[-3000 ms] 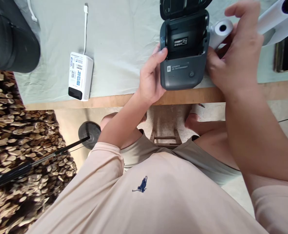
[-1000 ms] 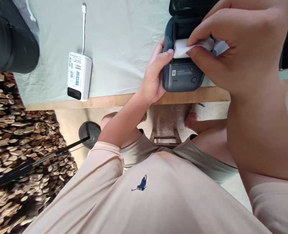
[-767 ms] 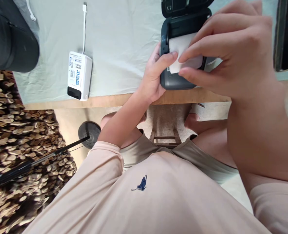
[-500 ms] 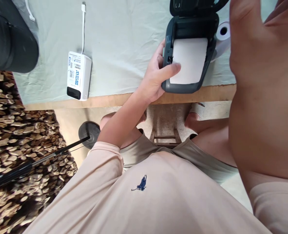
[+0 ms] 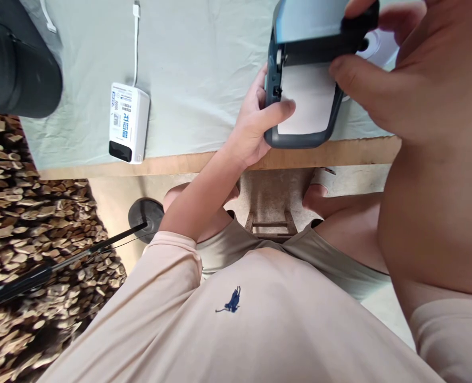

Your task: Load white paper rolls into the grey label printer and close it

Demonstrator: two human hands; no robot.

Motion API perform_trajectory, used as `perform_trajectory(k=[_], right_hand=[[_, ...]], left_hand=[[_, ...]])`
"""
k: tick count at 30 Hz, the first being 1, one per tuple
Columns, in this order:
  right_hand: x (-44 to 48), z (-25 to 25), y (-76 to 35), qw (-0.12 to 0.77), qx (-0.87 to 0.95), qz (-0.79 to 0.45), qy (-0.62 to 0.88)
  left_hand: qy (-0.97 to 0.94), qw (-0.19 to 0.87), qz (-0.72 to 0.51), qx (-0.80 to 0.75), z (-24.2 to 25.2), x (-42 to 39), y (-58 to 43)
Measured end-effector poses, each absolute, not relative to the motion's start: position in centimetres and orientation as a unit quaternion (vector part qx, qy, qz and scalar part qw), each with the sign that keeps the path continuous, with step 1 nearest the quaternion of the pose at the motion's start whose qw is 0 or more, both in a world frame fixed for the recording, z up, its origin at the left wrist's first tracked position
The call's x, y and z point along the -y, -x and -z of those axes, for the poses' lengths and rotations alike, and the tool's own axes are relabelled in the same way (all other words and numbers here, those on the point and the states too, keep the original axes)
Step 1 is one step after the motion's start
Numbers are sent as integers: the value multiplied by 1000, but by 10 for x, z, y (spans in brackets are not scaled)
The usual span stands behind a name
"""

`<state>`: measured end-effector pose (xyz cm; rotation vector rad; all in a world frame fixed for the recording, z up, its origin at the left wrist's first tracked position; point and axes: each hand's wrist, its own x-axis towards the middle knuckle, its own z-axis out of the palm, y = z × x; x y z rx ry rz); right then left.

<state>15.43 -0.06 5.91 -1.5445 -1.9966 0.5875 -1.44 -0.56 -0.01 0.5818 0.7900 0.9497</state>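
A dark grey-blue portable label printer point(image 5: 299, 141) is held near the table's front edge. My left hand point(image 5: 254, 125) is closed around its left side, with the thumb lying over the white paper point(image 5: 309, 109) inside. My right hand point(image 5: 395, 85) grips the right end of the printer's lid point(image 5: 311, 21), thumb below and fingers above. That lid is partly lowered over the far end of the paper compartment, whose near part stays uncovered. Behind the right fingers, a white paper roll point(image 5: 373, 45) on the table is partly hidden.
On the pale green cloth point(image 5: 196, 69) lies a white power bank point(image 5: 127, 125) with a white cable point(image 5: 136, 48). A dark rounded object point(image 5: 16, 64) stands at the far left. Below the table are a black stand base point(image 5: 146, 219) and a wooden stool point(image 5: 273, 229).
My right hand has come in from the right and taken hold of the lid. The lid has swung from wide open down toward the printer body. My left hand keeps its hold.
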Motion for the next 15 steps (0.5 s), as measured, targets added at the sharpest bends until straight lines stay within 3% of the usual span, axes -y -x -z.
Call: perform_trajectory(k=[6, 15], right_hand=[[3, -62, -160, 224, 805, -207, 508], [2, -59, -160, 245, 781, -220, 531]], left_hand=[[-316, 763, -460, -328, 0, 7, 13], [-285, 783, -456, -312, -10, 8, 12]])
